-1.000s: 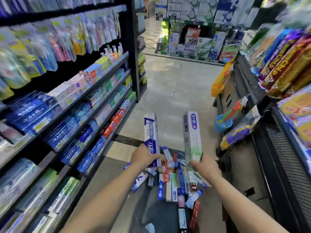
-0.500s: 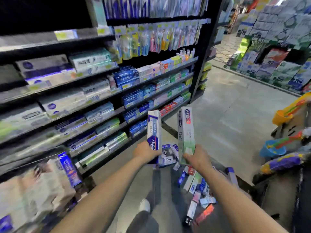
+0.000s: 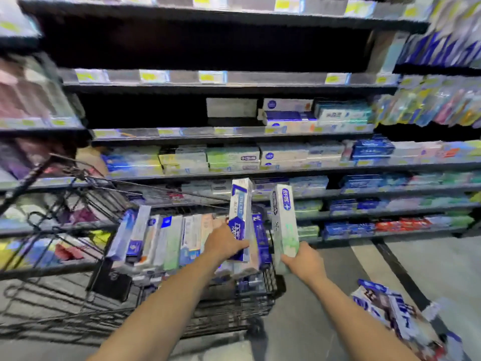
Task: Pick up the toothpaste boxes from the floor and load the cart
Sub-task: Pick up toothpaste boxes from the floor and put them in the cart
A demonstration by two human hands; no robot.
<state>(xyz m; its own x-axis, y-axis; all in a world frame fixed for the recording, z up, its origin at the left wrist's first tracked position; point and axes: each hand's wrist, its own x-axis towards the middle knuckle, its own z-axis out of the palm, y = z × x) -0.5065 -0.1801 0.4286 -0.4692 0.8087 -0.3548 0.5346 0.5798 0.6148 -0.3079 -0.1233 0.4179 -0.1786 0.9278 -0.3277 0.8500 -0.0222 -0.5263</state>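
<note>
My left hand (image 3: 225, 243) grips a blue-and-white toothpaste box (image 3: 240, 207) held upright over the right end of the black wire cart (image 3: 78, 303). My right hand (image 3: 305, 263) grips a white-and-green toothpaste box (image 3: 285, 220), also upright, just right of the cart's end. Inside the cart stands a row of toothpaste boxes (image 3: 166, 238) packed on end. A pile of loose toothpaste boxes (image 3: 395, 316) lies on the floor at the lower right.
Dark store shelves (image 3: 234, 165) stocked with toothpaste run behind the cart, across the whole view. Hanging toothbrush packs (image 3: 429, 102) fill the upper right. Grey floor (image 3: 429, 261) with a dark stripe lies to the right of the cart.
The view has swung left from the aisle to the cart. Both hands carried their boxes from above the floor pile to the cart's right end.
</note>
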